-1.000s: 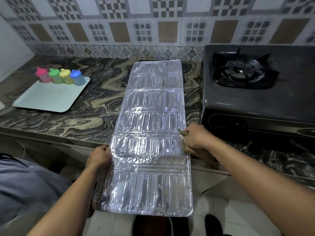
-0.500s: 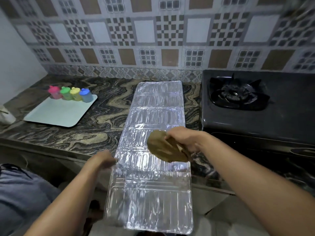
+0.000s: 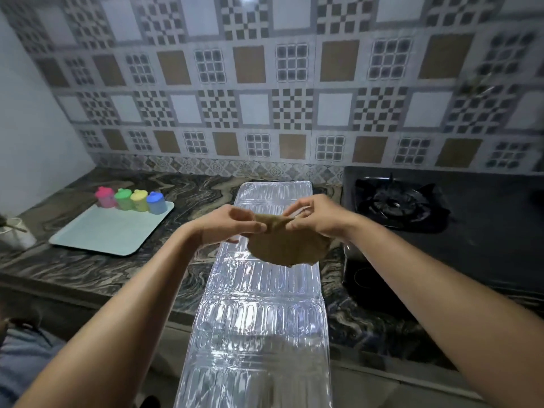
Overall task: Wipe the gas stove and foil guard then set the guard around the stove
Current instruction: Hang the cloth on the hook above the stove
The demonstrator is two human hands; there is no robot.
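- While the head view looks down over the marbled brown stone countertop (image 3: 88,275), both hands meet at the middle of the frame, raised above the counter, with a limp brown cloth (image 3: 285,245) hanging between them.
- Left hand (image 3: 232,228): thumb and forefinger pinch the cloth's upper left edge, and the other fingers are curled beneath.
- Right hand (image 3: 318,216): fingertips pinch the upper right edge — the other fingers arch loosely above it.
- A long ribbed silver foil guard (image 3: 259,319) lies flat, running from the centre to the bottom edge of the frame. Its near end overhangs the counter's front, and neither hand touches it.
- A black single-burner gas stove (image 3: 441,231) sits at the right of the frame, just beside the guard.
- A pale blue rectangular tray (image 3: 109,231) at the left carries four small coloured containers (image 3: 129,198).
- Handling, as I judge it: the guard looks thin, light and easily creased — probably best lifted by both long edges, supported along its length, and wiped with gentle pressure. The cloth is soft and should fold as wanted.
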